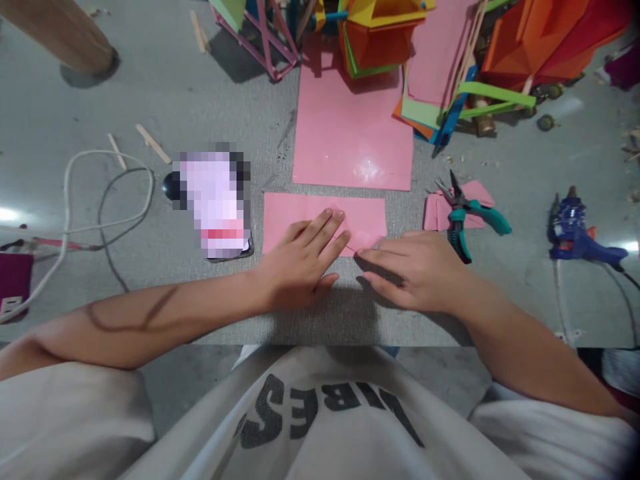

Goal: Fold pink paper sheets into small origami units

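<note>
A pink paper strip [285,217] lies lengthwise on the grey table, with creases and a folded corner towards its right end. My left hand [307,260] rests flat on the strip, fingers spread and holding nothing. My right hand [410,270] touches the strip's lower right edge with its fingertips; the thumb is apart from the fingers and nothing is gripped. Above the strip lies a larger pink sheet [353,140]. Teal-handled pliers [463,207] sit on folded pink paper [435,212] to the right of my right hand.
A phone [215,207] with a blurred screen lies left of the strip. At the far right is a blue glue gun [575,230]. Coloured paper shapes [380,40] and paper sheets stand along the back. A white cable [67,193] loops at the left, near thin wooden sticks [153,143].
</note>
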Action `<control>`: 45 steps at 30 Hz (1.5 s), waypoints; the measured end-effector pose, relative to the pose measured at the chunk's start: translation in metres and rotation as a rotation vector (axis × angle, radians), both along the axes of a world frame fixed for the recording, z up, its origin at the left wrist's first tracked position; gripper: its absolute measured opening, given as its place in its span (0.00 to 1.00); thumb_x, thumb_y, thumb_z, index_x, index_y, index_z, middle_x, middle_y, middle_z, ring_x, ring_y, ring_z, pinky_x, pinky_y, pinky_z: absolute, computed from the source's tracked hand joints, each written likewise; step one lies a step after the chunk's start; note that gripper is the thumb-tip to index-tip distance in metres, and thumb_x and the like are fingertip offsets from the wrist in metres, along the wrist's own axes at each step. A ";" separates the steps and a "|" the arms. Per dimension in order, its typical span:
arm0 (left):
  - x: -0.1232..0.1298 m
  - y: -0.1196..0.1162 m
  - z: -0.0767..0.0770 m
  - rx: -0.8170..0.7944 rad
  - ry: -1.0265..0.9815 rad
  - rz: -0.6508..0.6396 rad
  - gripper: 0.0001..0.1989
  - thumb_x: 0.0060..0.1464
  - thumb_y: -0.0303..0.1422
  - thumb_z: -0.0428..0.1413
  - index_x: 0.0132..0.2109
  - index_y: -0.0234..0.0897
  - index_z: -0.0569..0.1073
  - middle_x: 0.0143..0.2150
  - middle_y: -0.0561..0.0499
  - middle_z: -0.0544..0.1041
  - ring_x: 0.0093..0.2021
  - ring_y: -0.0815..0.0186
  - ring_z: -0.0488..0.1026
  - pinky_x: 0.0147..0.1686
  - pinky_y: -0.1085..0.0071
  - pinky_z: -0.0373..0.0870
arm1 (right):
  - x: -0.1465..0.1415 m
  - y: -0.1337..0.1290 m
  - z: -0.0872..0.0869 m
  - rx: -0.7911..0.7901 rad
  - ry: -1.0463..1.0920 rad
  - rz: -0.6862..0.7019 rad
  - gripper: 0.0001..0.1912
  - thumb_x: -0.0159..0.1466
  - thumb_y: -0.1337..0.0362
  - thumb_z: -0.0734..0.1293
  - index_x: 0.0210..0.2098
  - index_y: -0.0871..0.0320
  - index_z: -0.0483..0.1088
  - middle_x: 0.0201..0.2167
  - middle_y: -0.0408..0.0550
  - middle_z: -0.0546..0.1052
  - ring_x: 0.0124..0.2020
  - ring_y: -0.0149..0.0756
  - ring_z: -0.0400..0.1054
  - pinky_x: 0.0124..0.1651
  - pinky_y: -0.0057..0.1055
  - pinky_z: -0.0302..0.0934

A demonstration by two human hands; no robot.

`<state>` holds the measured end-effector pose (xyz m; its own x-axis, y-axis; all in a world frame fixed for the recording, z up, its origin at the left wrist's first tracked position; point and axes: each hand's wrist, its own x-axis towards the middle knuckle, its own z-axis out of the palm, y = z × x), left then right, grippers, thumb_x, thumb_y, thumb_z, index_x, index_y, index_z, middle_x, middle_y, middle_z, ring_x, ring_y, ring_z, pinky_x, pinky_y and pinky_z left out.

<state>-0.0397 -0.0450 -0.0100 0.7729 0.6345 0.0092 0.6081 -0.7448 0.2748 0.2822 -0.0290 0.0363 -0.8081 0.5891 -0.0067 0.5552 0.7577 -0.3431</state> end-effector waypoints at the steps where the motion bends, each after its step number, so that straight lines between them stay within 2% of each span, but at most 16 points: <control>1: -0.001 0.000 0.000 -0.001 -0.010 0.000 0.39 0.86 0.38 0.60 0.92 0.23 0.65 0.98 0.17 0.56 1.00 0.28 0.56 0.89 0.35 0.63 | -0.001 0.000 0.000 0.012 -0.013 0.006 0.19 0.91 0.57 0.67 0.57 0.58 0.91 0.43 0.54 0.92 0.38 0.45 0.79 0.44 0.44 0.59; 5: -0.002 -0.003 -0.003 0.036 -0.079 -0.006 0.34 0.85 0.35 0.61 0.88 0.24 0.71 0.96 0.16 0.59 0.99 0.28 0.57 0.91 0.27 0.62 | -0.004 0.000 -0.003 0.056 -0.065 0.041 0.21 0.93 0.58 0.66 0.54 0.59 0.91 0.39 0.53 0.89 0.36 0.44 0.76 0.42 0.45 0.55; 7: -0.001 -0.004 -0.005 0.064 -0.106 -0.063 0.33 0.85 0.32 0.61 0.88 0.26 0.71 0.95 0.20 0.65 0.99 0.32 0.60 0.94 0.27 0.60 | -0.004 0.001 -0.005 0.089 -0.069 0.060 0.24 0.94 0.58 0.64 0.52 0.59 0.90 0.37 0.53 0.87 0.35 0.44 0.75 0.42 0.45 0.54; 10: 0.003 -0.004 -0.007 0.100 -0.130 -0.196 0.34 0.87 0.29 0.58 0.91 0.26 0.69 0.92 0.27 0.72 0.97 0.43 0.65 0.97 0.39 0.60 | -0.003 0.003 -0.009 0.127 -0.052 0.097 0.27 0.95 0.58 0.62 0.48 0.59 0.90 0.35 0.53 0.86 0.35 0.44 0.74 0.42 0.45 0.54; 13: 0.007 -0.004 -0.007 0.087 -0.121 -0.246 0.35 0.86 0.29 0.56 0.91 0.21 0.69 0.94 0.26 0.70 0.97 0.44 0.67 0.98 0.46 0.61 | -0.002 0.005 -0.011 0.134 -0.022 0.110 0.29 0.96 0.59 0.61 0.46 0.59 0.90 0.34 0.52 0.86 0.35 0.43 0.74 0.43 0.45 0.55; 17: 0.006 -0.004 -0.003 0.005 -0.036 -0.109 0.41 0.85 0.39 0.61 0.92 0.20 0.68 0.96 0.22 0.62 0.98 0.36 0.62 0.97 0.37 0.62 | -0.004 0.004 -0.012 0.116 0.000 0.091 0.27 0.96 0.60 0.63 0.47 0.61 0.90 0.36 0.52 0.88 0.35 0.42 0.75 0.43 0.46 0.56; 20: 0.004 0.002 0.001 -0.026 0.020 0.030 0.54 0.84 0.55 0.65 0.94 0.17 0.62 0.97 0.18 0.58 0.99 0.28 0.59 0.97 0.30 0.58 | -0.006 0.002 -0.013 0.096 0.019 0.077 0.22 0.94 0.60 0.66 0.51 0.61 0.91 0.37 0.52 0.90 0.35 0.42 0.77 0.43 0.46 0.55; 23: 0.006 0.009 0.004 -0.010 0.081 0.094 0.65 0.81 0.67 0.66 0.94 0.12 0.60 0.97 0.15 0.56 0.99 0.25 0.57 0.98 0.28 0.53 | -0.006 0.002 -0.015 0.082 0.015 0.063 0.21 0.93 0.61 0.67 0.49 0.61 0.91 0.37 0.53 0.90 0.34 0.43 0.77 0.42 0.46 0.53; 25: 0.009 0.011 0.005 0.016 0.097 0.057 0.64 0.82 0.67 0.66 0.94 0.13 0.61 0.96 0.16 0.57 0.99 0.27 0.56 0.99 0.29 0.50 | -0.006 0.002 -0.016 0.074 0.018 0.056 0.22 0.93 0.61 0.68 0.47 0.60 0.90 0.36 0.53 0.90 0.34 0.43 0.77 0.42 0.45 0.53; 28: 0.013 0.010 0.004 0.008 0.078 -0.147 0.47 0.88 0.53 0.64 0.94 0.24 0.67 0.95 0.24 0.64 1.00 0.38 0.59 1.00 0.39 0.53 | -0.008 0.002 -0.017 0.063 0.047 0.076 0.24 0.93 0.61 0.67 0.42 0.60 0.89 0.34 0.52 0.89 0.33 0.42 0.77 0.43 0.45 0.54; 30: 0.015 0.012 0.002 -0.026 0.095 -0.220 0.43 0.90 0.49 0.62 0.94 0.26 0.67 0.96 0.28 0.64 0.99 0.43 0.60 1.00 0.46 0.55 | -0.009 0.001 -0.016 0.057 0.056 0.082 0.25 0.93 0.62 0.67 0.41 0.60 0.88 0.34 0.52 0.89 0.33 0.42 0.77 0.43 0.45 0.54; 34: 0.015 0.020 0.003 -0.076 0.164 -0.056 0.66 0.82 0.68 0.66 0.96 0.15 0.56 0.99 0.19 0.51 1.01 0.32 0.51 1.00 0.40 0.49 | -0.010 -0.001 -0.017 0.039 0.056 0.067 0.23 0.92 0.61 0.69 0.42 0.60 0.89 0.34 0.51 0.89 0.33 0.42 0.78 0.44 0.45 0.55; 36: 0.012 0.021 0.003 -0.087 0.162 0.021 0.74 0.77 0.74 0.66 0.97 0.14 0.51 0.99 0.17 0.48 1.02 0.29 0.48 1.00 0.37 0.46 | -0.010 -0.002 -0.019 0.041 0.058 0.068 0.22 0.92 0.61 0.70 0.42 0.60 0.89 0.34 0.51 0.89 0.32 0.41 0.77 0.43 0.45 0.53; 41: 0.003 0.020 -0.012 -0.083 0.086 0.053 0.78 0.76 0.82 0.58 0.97 0.15 0.50 0.99 0.15 0.46 1.02 0.27 0.45 1.00 0.33 0.44 | -0.015 -0.009 -0.026 0.122 0.042 0.054 0.22 0.90 0.63 0.72 0.40 0.60 0.89 0.32 0.51 0.87 0.32 0.41 0.75 0.43 0.45 0.53; 43: 0.002 0.022 -0.021 -0.072 0.041 -0.008 0.75 0.79 0.81 0.55 0.97 0.15 0.52 0.98 0.14 0.48 1.02 0.27 0.46 0.99 0.31 0.47 | -0.019 -0.010 -0.026 0.186 0.074 0.057 0.23 0.90 0.62 0.72 0.37 0.60 0.88 0.32 0.50 0.86 0.33 0.43 0.75 0.44 0.46 0.55; 45: 0.004 0.025 -0.024 -0.037 0.001 -0.027 0.73 0.79 0.79 0.58 0.96 0.14 0.55 0.96 0.10 0.54 1.01 0.25 0.50 0.97 0.28 0.53 | -0.024 -0.007 -0.026 0.219 0.072 0.087 0.22 0.90 0.61 0.73 0.37 0.58 0.87 0.35 0.53 0.86 0.39 0.47 0.77 0.46 0.47 0.57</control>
